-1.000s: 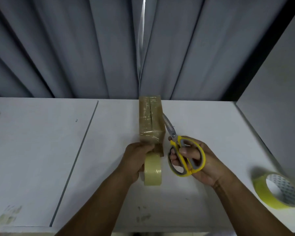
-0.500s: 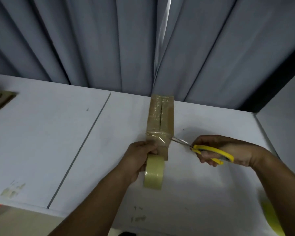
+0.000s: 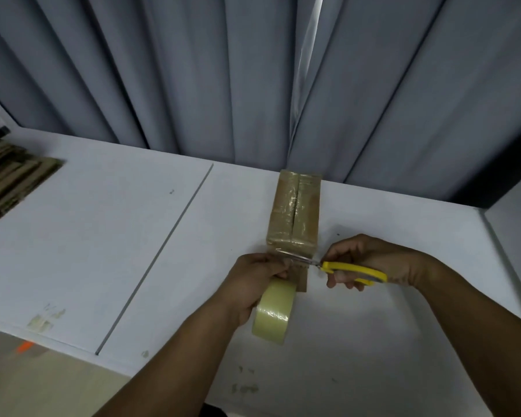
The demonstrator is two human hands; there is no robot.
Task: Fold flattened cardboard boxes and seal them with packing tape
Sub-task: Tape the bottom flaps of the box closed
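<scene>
Your left hand grips the tape roll at the near end of the taped-shut cardboard box on the surface; its contents are hidden. Your right hand grasps yellow scissors, blades at the tape.

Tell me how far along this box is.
Done: the cardboard box is folded and its top seam taped. In hand: the left hand holds the tape roll at the box's near end; the right hand has yellow scissors at the strip between them. Left: finish the cut, smooth the end down; a stack of flattened cardboard waits at the left.
</scene>
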